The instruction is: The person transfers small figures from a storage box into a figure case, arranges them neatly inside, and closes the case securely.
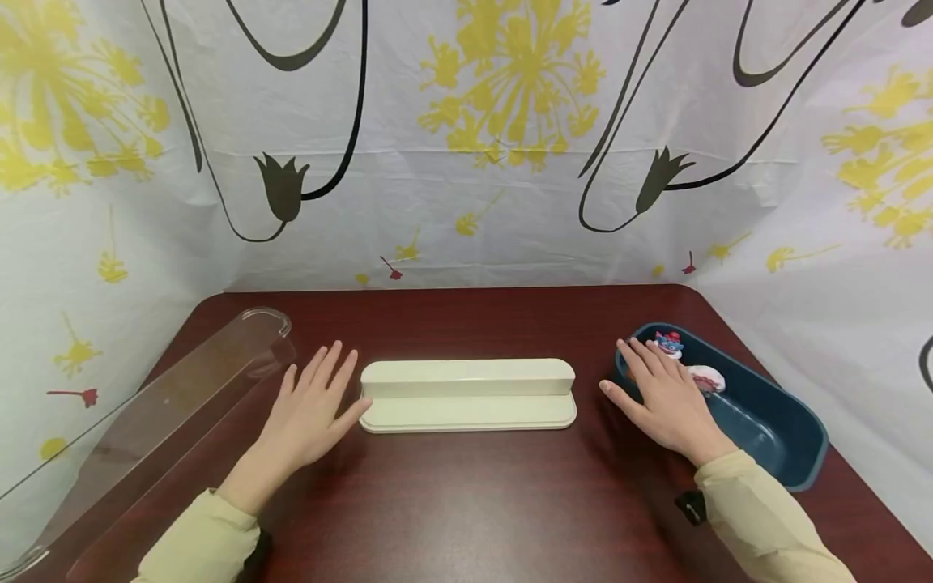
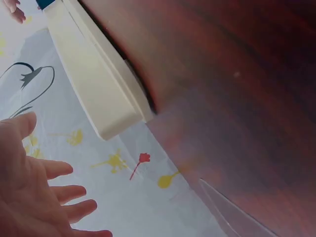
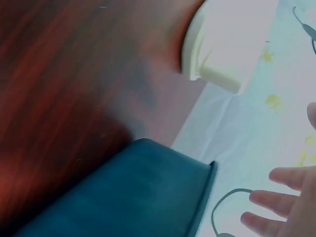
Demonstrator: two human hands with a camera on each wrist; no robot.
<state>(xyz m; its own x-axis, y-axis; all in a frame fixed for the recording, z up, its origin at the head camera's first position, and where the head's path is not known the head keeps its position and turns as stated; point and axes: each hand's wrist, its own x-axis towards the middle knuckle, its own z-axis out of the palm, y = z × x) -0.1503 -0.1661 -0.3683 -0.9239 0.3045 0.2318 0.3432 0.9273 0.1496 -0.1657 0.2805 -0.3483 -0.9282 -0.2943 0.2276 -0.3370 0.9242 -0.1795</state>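
My left hand [image 1: 309, 417], fingers spread and straight, hovers just left of a cream plastic stepped base [image 1: 466, 411]; its thumb overlaps the base's left end in the head view. In the left wrist view the palm and fingers [image 2: 59, 192] hold nothing. Over the near-left side of a dark blue tub [image 1: 773, 441] is my right hand [image 1: 666, 401], also with straight, spread fingers and nothing in them. Inside the tub lie a small blue-and-red figure [image 1: 668, 344] and a white-and-pink piece [image 1: 707, 379], both partly hidden by that hand.
A long transparent plastic cover [image 1: 175, 405] lies along the left side of the dark red-brown table [image 1: 466, 502]. Behind the table and at its sides hangs a white cloth [image 1: 466, 186] printed with yellow flowers and dark stems.
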